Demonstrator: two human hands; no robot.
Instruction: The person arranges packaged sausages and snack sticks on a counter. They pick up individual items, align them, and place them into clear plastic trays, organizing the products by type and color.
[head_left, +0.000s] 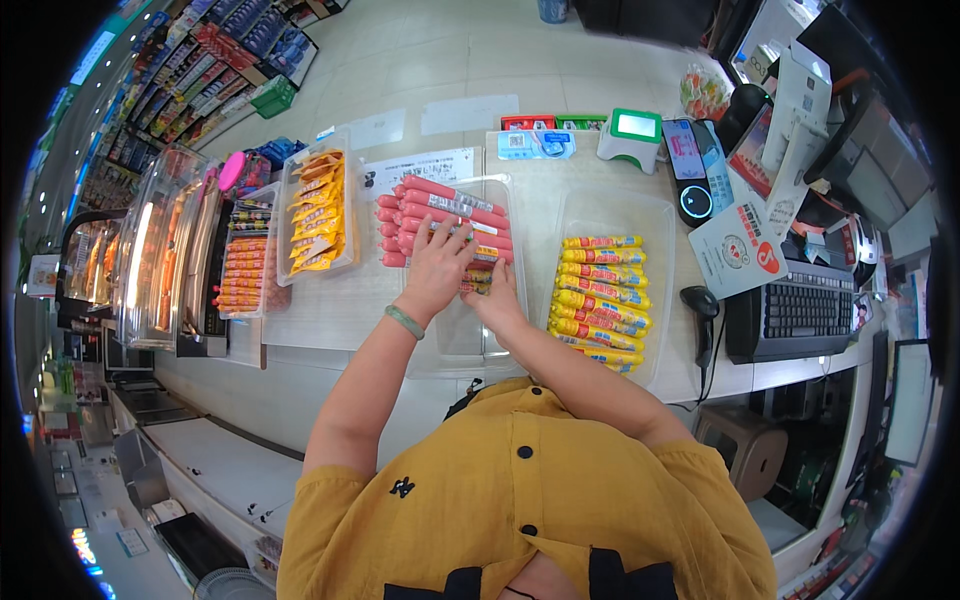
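Note:
Pink-wrapped sausages (442, 204) lie stacked in a clear plastic container (465, 341) in front of me. On top of this stack rests my left hand (442, 262), palm down with its fingers spread; a green bangle (405, 322) circles that wrist. My right hand (496, 300) touches the right near side of the stack, thumb close to the left fingertips. Whether its fingers grip a sausage cannot be made out. Beneath the hands, a few yellow-wrapped pieces (474, 282) show partly. To the right, another clear container (656, 300) holds a row of yellow-wrapped sausages (600, 296).
Left of the stack stand a tub of yellow snack packets (319, 210), a box of orange-wrapped sausages (244, 274) and a clear-covered food warmer (161, 247). On the right are a barcode scanner (701, 307), a keyboard (806, 307) and a green-and-white payment device (632, 139).

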